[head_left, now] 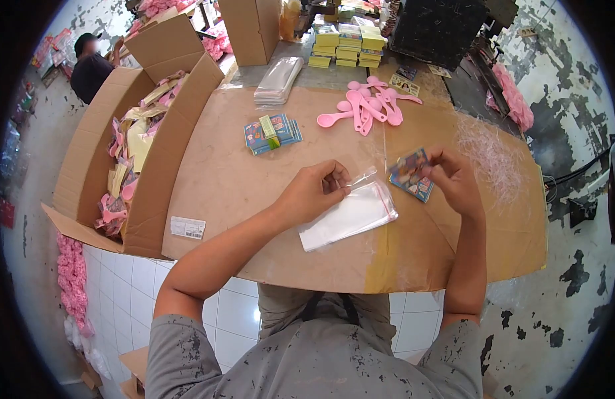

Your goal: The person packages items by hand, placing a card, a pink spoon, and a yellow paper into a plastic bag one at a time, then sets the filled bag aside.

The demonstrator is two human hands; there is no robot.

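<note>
My left hand (pixel 318 189) pinches the edge of a clear plastic bag (pixel 364 178) above a stack of clear bags (pixel 344 219) near the table's front. To the right, my right hand (pixel 453 178) holds the corner of a colourful printed card (pixel 411 167), slightly blurred, over more blue cards (pixel 420 189). Beyond my hands lies a heap of pink plastic spoons (pixel 366 110). A banded bundle of blue cards (pixel 273 134) rests farther left.
An open cardboard box (pixel 154 146) of packed pink items stands at the left. More clear bags (pixel 279 80), yellow-edged stacks (pixel 347 43) and a black box (pixel 440 33) are at the back. Shredded strands (pixel 493 156) lie at the right. A person (pixel 91 66) is at the far left.
</note>
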